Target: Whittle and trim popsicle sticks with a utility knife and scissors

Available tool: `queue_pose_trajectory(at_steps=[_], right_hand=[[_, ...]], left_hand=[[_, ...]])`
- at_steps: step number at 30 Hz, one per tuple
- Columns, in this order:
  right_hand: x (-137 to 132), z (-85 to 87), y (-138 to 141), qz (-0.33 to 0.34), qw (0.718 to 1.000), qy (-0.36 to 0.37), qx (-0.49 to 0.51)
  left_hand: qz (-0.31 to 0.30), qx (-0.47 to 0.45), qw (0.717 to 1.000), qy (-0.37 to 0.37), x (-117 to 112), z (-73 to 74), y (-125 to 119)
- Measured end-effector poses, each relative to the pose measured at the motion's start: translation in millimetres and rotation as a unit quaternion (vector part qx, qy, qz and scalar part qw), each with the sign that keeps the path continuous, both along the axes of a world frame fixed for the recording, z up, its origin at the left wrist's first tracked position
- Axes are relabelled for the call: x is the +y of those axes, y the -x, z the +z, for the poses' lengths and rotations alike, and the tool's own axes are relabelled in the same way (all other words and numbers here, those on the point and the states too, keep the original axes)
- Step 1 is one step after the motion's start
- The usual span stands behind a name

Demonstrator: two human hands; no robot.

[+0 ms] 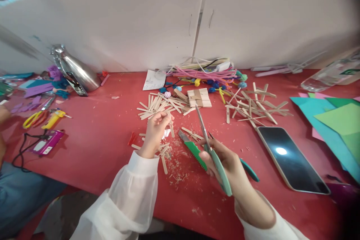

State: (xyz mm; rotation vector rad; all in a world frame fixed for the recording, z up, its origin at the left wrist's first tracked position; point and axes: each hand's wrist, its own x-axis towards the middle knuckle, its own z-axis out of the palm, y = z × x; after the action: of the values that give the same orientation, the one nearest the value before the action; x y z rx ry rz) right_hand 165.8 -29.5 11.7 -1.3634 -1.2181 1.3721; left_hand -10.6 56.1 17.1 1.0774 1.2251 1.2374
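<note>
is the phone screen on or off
Off, or at least dark: the phone lies face up on the red table, its screen black and showing only a reflected spot of light.

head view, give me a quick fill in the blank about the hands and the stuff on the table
1. The right hand grips green-handled ____.
2. The left hand pinches a wooden craft ____.
3. The phone lies screen up on the ____ table.
Missing: scissors; stick; red.

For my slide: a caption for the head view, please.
Left hand pinches a wooden stick; right hand holds green scissors above red table.
</note>
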Motion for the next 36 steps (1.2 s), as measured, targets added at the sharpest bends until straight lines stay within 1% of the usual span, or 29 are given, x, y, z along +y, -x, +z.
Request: queue_pose_trajectory(at_steps=[2, 6, 9, 13, 16, 21, 23, 24, 25, 26, 28, 31, 34, 36], right_hand=[[2, -5.2, 3, -0.041, 0.999, -0.018, -0.006], [4, -12.6, 9, -0.045, 0.998, -0.022, 0.029], [5, -12.9, 12, -0.056, 0.997, -0.016, 0.052], [10, -11.6, 5, -0.083, 0.994, -0.028, 0.071], [15, -10.7, -4, -0.104, 0.991, -0.059, 0.062], [19, -5.9, -14, -0.123, 0.985, -0.122, -0.004], [20, -5.3, -16, -0.117, 0.982, -0.142, -0.046], [21, -5.7, -17, -0.113, 0.979, -0.151, -0.071], [22, -6.2, -18, -0.108, 0.976, -0.161, -0.097], [23, -6.8, -21, -0.104, 0.972, -0.171, -0.126], [26, -7.3, -27, -0.102, 0.957, -0.192, -0.191], [30, -6.2, -36, -0.103, 0.924, -0.228, -0.289], [32, -8.0, -39, -0.083, 0.891, -0.266, -0.359], [31, -12.9, -38, -0.069, 0.873, -0.288, -0.388]], left_hand=[[-0.009, -0.006, 1.0, 0.005, -3, 1.0, -5], [-0.062, -0.065, 0.996, 0.029, -13, 1.6, -17], [-0.075, -0.067, 0.994, 0.033, -18, 1.1, -24], [-0.103, -0.045, 0.992, 0.052, -20, 0.5, -23], [-0.164, -0.023, 0.983, 0.081, -20, -0.2, -21], [-0.3, 0.02, 0.948, 0.101, -25, -1.6, -22], [-0.331, 0.04, 0.937, 0.104, -26, -2.8, -23], [-0.336, 0.043, 0.935, 0.103, -26, -3.7, -23], [-0.331, 0.042, 0.937, 0.1, -25, -4.7, -23], [-0.313, 0.039, 0.944, 0.095, -24, -5.9, -22], [-0.26, 0.032, 0.962, 0.081, -21, -8.2, -20], [-0.196, 0.022, 0.979, 0.048, -16, -11.4, -13], [-0.162, 0.017, 0.986, 0.024, -12, -14.5, -5], [-0.139, 0.014, 0.99, 0.014, -11, -17.2, 0]])
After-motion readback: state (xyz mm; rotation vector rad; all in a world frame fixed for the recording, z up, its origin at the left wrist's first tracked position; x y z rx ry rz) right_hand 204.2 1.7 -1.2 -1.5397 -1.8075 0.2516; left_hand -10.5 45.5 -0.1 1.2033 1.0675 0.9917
